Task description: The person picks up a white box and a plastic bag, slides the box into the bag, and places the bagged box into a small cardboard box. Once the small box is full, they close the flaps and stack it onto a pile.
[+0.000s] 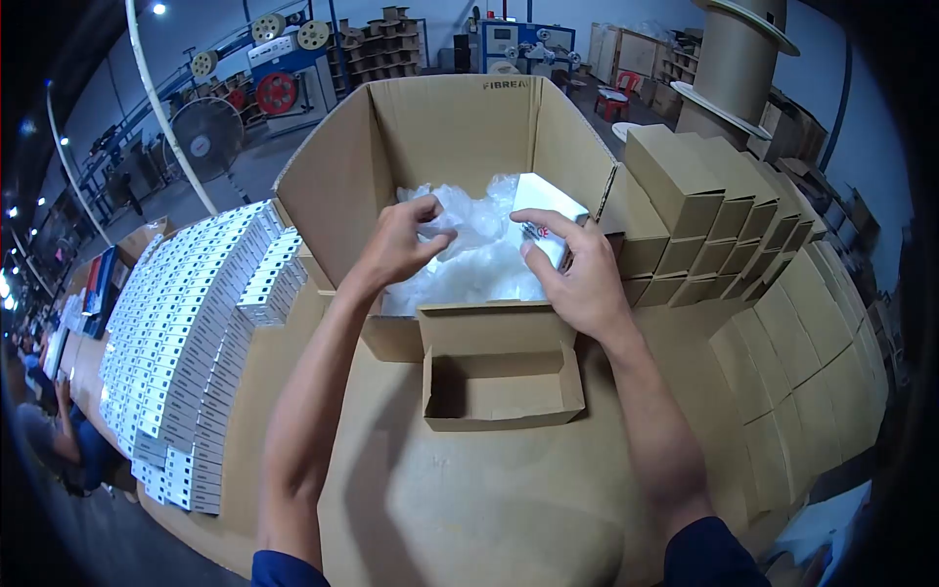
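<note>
My left hand is over the large open cardboard box, its thumb and fingers apart at the clear plastic wrap. Whether it grips any of the wrap is hard to tell. At the box's right side, my right hand has thumb and fingers on a white box with red and dark print. Just in front of the large box stands a small open brown carton, with nothing inside.
Stacked white labelled boxes fill the left side. Brown cartons are piled at the right, with more cartons nearer. Large spools, machines and a red chair stand behind. A person's arm shows at far left.
</note>
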A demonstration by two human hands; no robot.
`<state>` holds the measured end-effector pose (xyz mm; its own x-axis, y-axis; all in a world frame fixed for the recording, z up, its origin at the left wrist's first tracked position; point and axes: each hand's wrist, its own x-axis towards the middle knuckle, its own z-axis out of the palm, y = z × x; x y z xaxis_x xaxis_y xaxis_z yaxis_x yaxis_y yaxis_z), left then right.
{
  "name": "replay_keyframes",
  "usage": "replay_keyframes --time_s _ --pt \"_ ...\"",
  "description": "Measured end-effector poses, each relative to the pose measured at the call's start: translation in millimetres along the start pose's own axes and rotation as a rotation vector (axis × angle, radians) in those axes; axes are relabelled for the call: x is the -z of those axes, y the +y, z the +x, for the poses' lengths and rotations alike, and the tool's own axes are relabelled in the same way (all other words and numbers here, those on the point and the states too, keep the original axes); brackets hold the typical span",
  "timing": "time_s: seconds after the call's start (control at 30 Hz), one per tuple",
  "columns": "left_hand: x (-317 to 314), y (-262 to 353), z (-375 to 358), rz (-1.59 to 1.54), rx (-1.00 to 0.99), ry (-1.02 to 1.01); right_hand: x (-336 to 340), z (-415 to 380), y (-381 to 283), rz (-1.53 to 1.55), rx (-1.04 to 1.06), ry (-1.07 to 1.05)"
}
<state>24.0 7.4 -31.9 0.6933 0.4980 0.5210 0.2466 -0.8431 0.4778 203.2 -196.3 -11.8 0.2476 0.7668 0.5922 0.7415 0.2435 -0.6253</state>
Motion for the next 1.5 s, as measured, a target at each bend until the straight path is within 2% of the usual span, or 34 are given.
replay_keyframes --time_s 0.1,0.2,0.27,0.33,0.4,0.43,0.53,0.63,0.7,0.73,0.83,0.9,1.0,1.03,1.07,1.1,1.2,1.23,1.33,1.43,1.5 --pt "12.2 22.7 -31.4 -0.525 0.077 0.165 -7.7 -6.8 -10.9 0.002 0.0 0.1" --pt "21.2 71.7 -80.5 -0.718 0.14 0.225 -14.3 -28.6 -15.3 0.098 -0.066 0.154" --pt "7.6 98.5 -118.9 -0.866 0.153 0.305 -15.8 -57.9 -25.8 0.538 -0.212 0.017" --pt "-12.5 131.3 -155.6 -0.956 0.185 0.397 -19.7 -104.0 -47.2 0.815 -0.382 -0.005" --pt "-31.4 159.9 -195.2 -1.13 0.248 0.385 -25.1 -147.1 -64.3 1.022 -0.442 0.04" --pt "-39.3 173.9 -215.2 -1.111 0.291 0.395 -26.1 -168.2 -71.8 1.1 -0.447 0.075" --pt "-63.3 205.4 -272.7 -1.227 0.435 0.42 -23.4 -224.5 -88.8 1.04 -0.532 0.234" --pt "-77.6 226.8 -323.8 -1.353 0.573 0.423 -3.1 -265.1 -102.0 0.757 -0.493 0.221" --pt "-72.6 238.9 -348.4 -1.27 0.544 0.313 8.1 -291.0 -104.6 0.584 -0.493 0.191" --pt "-69.2 246.0 -349.5 -1.307 0.452 0.286 12.2 -304.3 -107.0 0.499 -0.497 0.172" --pt "-70.6 268.4 -357.5 -1.047 0.495 0.198 11.8 -341.2 -111.3 0.252 -0.406 0.218" --pt "-82.8 276.2 -363.6 -0.904 0.535 0.129 14.5 -358.2 -108.8 0.302 -0.421 0.148" --pt "-95.7 293.5 -372.6 -0.896 0.642 0.257 13.9 -380.8 -106.3 0.482 -0.541 0.145" --pt "-101.3 290.4 -382.1 -0.866 0.582 0.287 17.3 -386.9 -101.2 0.524 -0.571 0.14" --pt "-102.5 292.8 -385.8 -0.895 0.613 0.303 21.8 -391.6 -97.8 0.565 -0.599 0.137" --pt "-103.4 295.0 -389.5 -0.922 0.648 0.319 26.6 -393.3 -97.7 0.518 -0.642 0.112" --pt "-105.2 302.2 -397.1 -0.941 0.671 0.394 21.3 -397.0 -100.2 0.846 -0.725 0.245" --pt "-106.6 301.5 -401.4 -0.943 0.671 0.412 22.9 -402.4 -99.6 0.875 -0.744 0.202" --pt "-107.1 303.7 -406.0 -0.909 0.677 0.463 19.1 -410.6 -110.7 0.806 -0.584 0.077" --pt "-112.7 297.6 -408.1 -0.864 0.65 0.491 10.0 -430.9 -100.1 0.729 -0.653 -0.025" --pt "-105.7 288.3 -410.7 -0.881 0.701 0.544 15.1 -433.8 -104.4 0.627 -0.668 -0.098"
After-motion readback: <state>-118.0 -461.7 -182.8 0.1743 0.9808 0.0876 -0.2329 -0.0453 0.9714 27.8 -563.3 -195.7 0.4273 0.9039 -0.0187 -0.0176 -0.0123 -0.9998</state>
